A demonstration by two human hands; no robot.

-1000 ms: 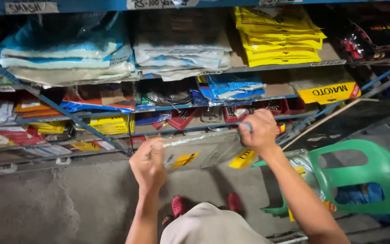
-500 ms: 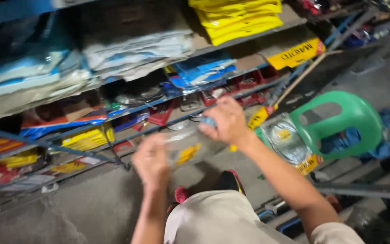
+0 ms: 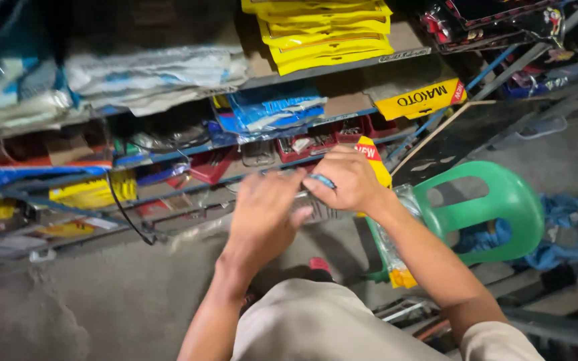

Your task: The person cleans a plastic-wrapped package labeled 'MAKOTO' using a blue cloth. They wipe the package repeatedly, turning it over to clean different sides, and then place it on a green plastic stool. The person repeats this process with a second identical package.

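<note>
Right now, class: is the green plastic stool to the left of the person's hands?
No. The green plastic stool stands to the right of both hands, beyond the right hand.

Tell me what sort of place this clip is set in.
Probably a small hardware or general shop's stock aisle: blue metal shelving crammed with stacked yellow flat packets and bagged goods, and a green plastic stool on the concrete floor.

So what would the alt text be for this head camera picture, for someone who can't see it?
Two bare hands, left hand and right hand, meet on a clear plastic packet in front of metal shelves stacked with yellow packets and bagged goods. A green plastic stool stands at the right on the concrete floor.
</note>
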